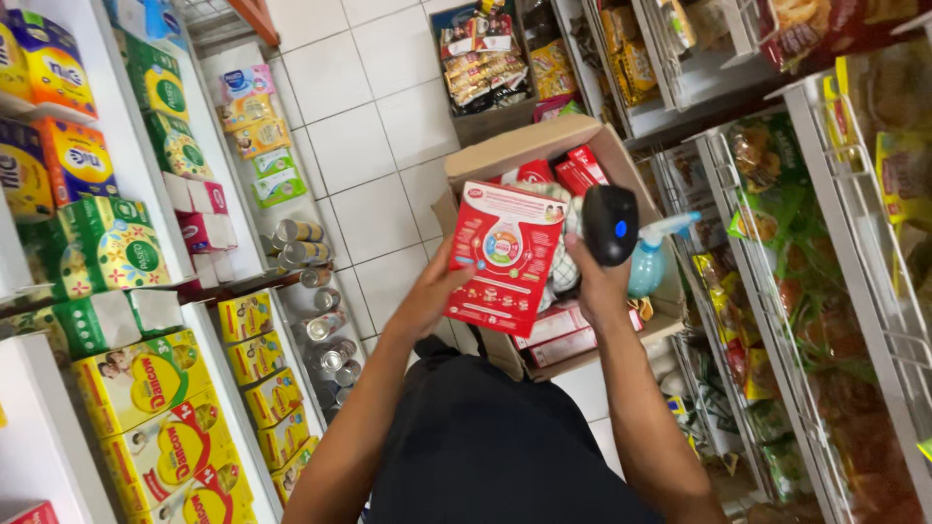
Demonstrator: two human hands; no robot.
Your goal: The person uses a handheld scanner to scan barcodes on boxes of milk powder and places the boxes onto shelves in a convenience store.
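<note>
In the head view, centre frame, my left hand (pixel 427 296) grips the left edge of a flat red cardboard packet (pixel 503 254), fingers curled behind it. My right hand (pixel 597 281) is closed around a black handheld scanner (pixel 610 223), touching the packet's right edge. Behind both sits an open brown carton (pixel 544 146) of red boxes on white floor tiles (pixel 349 146). Shelves of yellow boxes (pixel 146 383) and tins (pixel 325 325) crowd the left; wire racks (pixel 864 291) fill the right.

- One red carton (pixel 505 257) held up
- One black handheld scanner (pixel 610 225)
- One open cardboard box (pixel 529 146)
- One blue spray bottle (pixel 649 262)
- Two hands: left hand (pixel 434 291), right hand (pixel 594 281)
</note>
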